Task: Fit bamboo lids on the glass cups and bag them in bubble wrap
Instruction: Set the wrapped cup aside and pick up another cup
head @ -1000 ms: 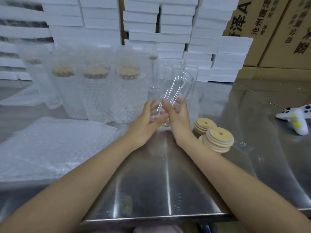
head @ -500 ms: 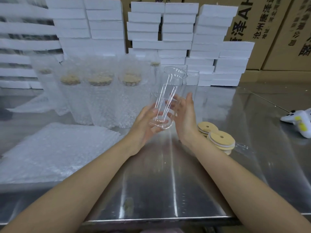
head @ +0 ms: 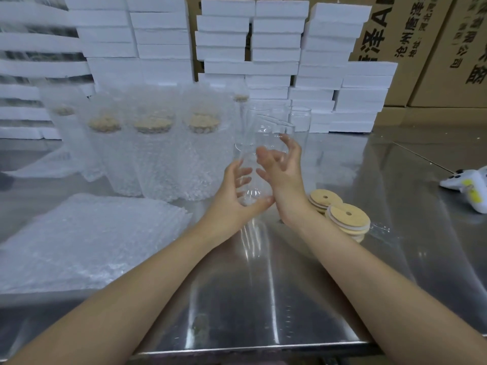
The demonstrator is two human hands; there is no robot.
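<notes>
Centrally in the head view, glass cup [head: 264,135] stood nearly upright above steel table [head: 263,306], mouth tipped toward upper right, left hand [head: 232,204] curled round its base, right hand [head: 284,175] splayed against its side, grip unclear, bamboo lids [head: 346,218] right of centre.

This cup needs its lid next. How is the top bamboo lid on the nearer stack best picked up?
Probably pinch the top bamboo lid across its rim from above: it lies flat and uppermost, edges exposed, close to the right hand.
</notes>
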